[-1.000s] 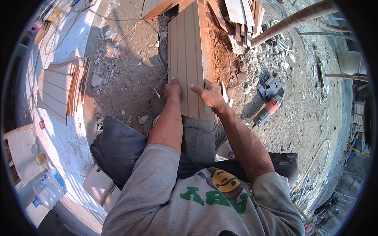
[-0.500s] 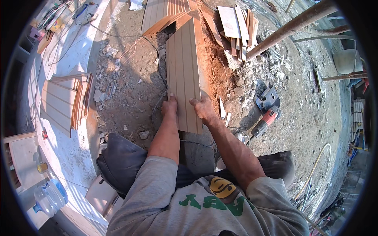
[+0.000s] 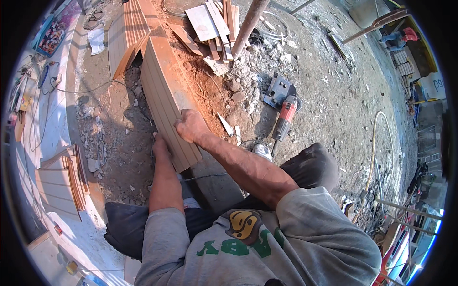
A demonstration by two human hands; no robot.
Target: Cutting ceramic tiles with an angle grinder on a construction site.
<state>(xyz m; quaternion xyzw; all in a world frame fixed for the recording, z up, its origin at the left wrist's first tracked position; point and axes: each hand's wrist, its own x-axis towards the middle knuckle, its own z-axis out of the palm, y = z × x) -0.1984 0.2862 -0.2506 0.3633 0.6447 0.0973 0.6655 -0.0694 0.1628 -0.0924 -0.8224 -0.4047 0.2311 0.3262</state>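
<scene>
A long tan tile or panel with dark lengthwise stripes (image 3: pixel 162 105) lies slanting away from me over a low support, its near end close to my knees. My left hand (image 3: pixel 161 145) is closed round its left edge, the fingers partly hidden behind it. On the opposite edge, near the same end, my right hand (image 3: pixel 192 127) grips with bent fingers. Right of the hands, a red and black angle grinder (image 3: pixel 286 114) with a metal base plate (image 3: pixel 278 93) rests on the ground.
More striped tan pieces (image 3: pixel 126 35) lie beyond the held one. A stack of cut pieces (image 3: pixel 59 186) sits at left on a white ledge (image 3: pixel 50 109). Offcuts (image 3: pixel 205 24), a wooden pole (image 3: pixel 250 24) and rubble (image 3: pixel 238 90) are at far right. A cable (image 3: pixel 205 176) crosses near my knees.
The view has swung to the right, so everything shows farther left. Both hands keep their hold on the striped piece, which now appears more slanted.
</scene>
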